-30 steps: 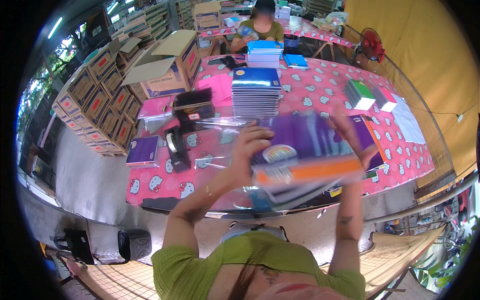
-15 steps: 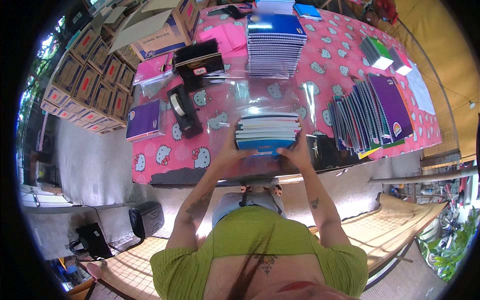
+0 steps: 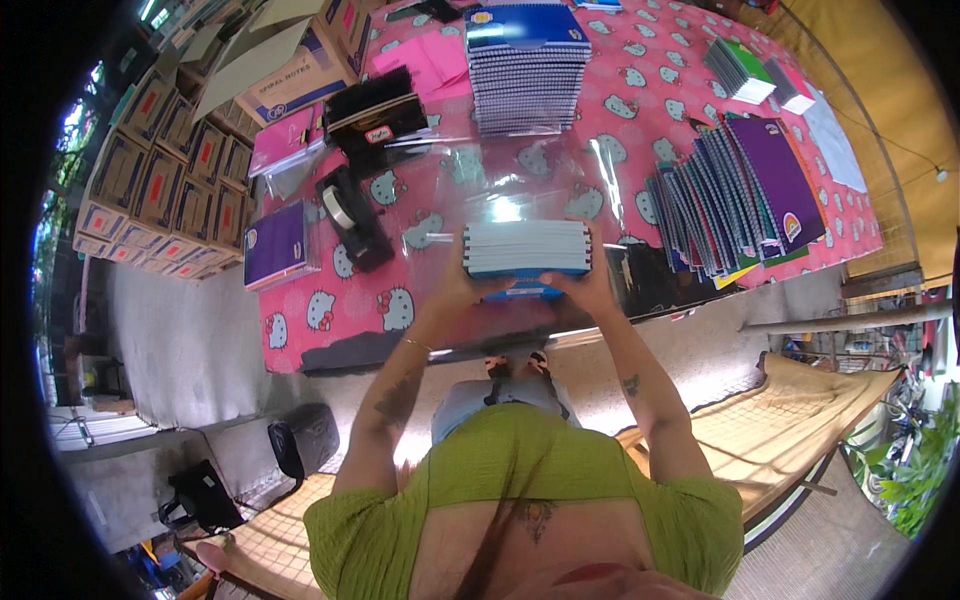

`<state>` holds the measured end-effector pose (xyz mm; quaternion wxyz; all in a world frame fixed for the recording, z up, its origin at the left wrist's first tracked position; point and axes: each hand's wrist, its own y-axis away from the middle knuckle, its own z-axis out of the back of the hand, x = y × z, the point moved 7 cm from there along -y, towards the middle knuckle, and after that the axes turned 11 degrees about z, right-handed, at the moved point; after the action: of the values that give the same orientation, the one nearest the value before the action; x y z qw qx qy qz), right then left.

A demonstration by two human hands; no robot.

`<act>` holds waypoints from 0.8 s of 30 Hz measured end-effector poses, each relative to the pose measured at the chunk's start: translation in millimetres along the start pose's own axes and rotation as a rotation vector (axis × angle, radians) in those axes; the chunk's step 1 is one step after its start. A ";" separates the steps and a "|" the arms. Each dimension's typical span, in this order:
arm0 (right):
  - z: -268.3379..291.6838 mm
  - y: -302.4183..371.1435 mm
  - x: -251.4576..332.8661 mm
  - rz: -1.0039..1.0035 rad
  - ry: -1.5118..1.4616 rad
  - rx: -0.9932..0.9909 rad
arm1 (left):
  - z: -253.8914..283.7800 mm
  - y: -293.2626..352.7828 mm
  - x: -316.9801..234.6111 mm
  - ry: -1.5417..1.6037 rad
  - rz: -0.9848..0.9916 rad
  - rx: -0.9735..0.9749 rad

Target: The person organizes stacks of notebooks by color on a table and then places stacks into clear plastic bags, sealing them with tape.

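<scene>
A small stack of notebooks (image 3: 527,243) is held on edge near the table's front, white page edges up and a blue cover toward me. My left hand (image 3: 460,287) closes round its left side, thumb across the blue cover. On the opposite side my right hand (image 3: 588,284) grips it in the same way. The fingers behind the stack are hidden. Clear plastic sheeting (image 3: 510,185) lies on the table just beyond it. Farther back stands a tall stack of blue spiral notebooks (image 3: 528,85).
Left of my hands are a black tape dispenser (image 3: 355,220), purple notebooks (image 3: 282,245) and a black box (image 3: 372,112). On the right, a row of spiral notebooks (image 3: 730,205) leans over. Cardboard cartons (image 3: 165,185) are piled beyond the pink tablecloth's (image 3: 625,75) left edge.
The held notebooks have gone from staggered, uneven layers to an even block with level page edges. Both hands stay on its sides. The whole view has shifted slightly.
</scene>
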<state>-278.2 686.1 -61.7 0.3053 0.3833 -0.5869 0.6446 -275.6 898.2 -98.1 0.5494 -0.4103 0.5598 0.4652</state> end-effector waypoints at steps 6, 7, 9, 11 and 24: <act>7.9 -3.5 0.5 -0.027 0.005 0.060 | -31.0 41.3 -197.2 -1.019 -0.565 -0.402; 6.3 -5.3 -0.5 -0.017 0.002 0.071 | -48.1 35.0 -179.1 -1.105 -0.479 -0.268; 6.5 -8.4 2.1 0.003 -0.004 0.084 | -77.2 20.8 -139.4 -1.253 -0.300 0.020; 6.0 -11.3 8.5 0.024 -0.009 0.090 | -73.6 22.9 -153.9 -1.278 -0.376 -0.042; 47.8 -0.1 -3.4 -0.352 -0.182 0.036 | -1.9 14.6 -125.2 -0.589 0.204 -0.288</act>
<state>-269.8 639.0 -63.8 0.3521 0.5422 -0.5243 0.5542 -282.8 893.2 27.6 0.5746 -0.2736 0.3436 0.6906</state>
